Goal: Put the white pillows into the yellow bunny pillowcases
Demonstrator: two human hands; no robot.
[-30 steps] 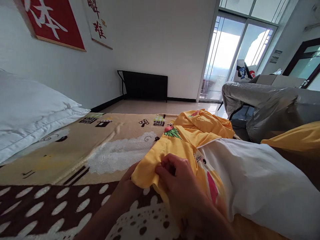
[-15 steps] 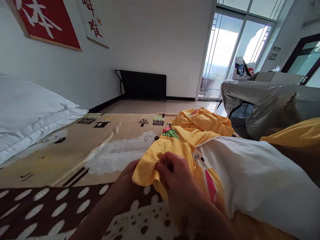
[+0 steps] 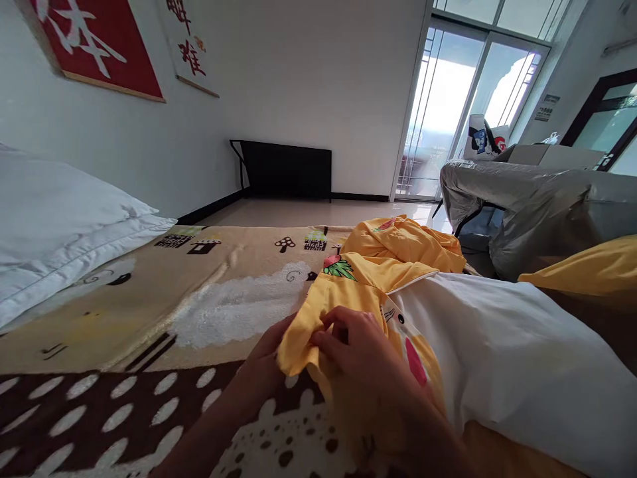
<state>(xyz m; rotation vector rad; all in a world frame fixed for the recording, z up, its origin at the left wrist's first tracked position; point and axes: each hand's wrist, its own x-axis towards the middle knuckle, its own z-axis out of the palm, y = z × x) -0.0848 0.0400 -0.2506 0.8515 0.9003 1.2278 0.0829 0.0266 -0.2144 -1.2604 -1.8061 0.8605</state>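
A yellow pillowcase (image 3: 358, 292) with printed fruit and a pink-and-white figure lies bunched along the near side of the bed. Out of its folds a smooth, puffy white pillow (image 3: 507, 338) extends to the right. My right hand (image 3: 353, 338) pinches the pillowcase's edge between thumb and fingers. Behind the same hanging flap is my left hand (image 3: 271, 345), holding it from the left; its fingertips are hidden by the cloth.
A beige and brown patterned blanket (image 3: 213, 312) covers the bed. At the left lies a white pillow (image 3: 64, 226). More yellow cloth (image 3: 587, 265) is at the right edge. Beyond the bed are a black panel (image 3: 288, 171) against the wall and a plastic-covered table (image 3: 517, 189).
Both hands have shifted slightly to the right with the pillowcase's edge. The flap between them is now narrower and more folded.
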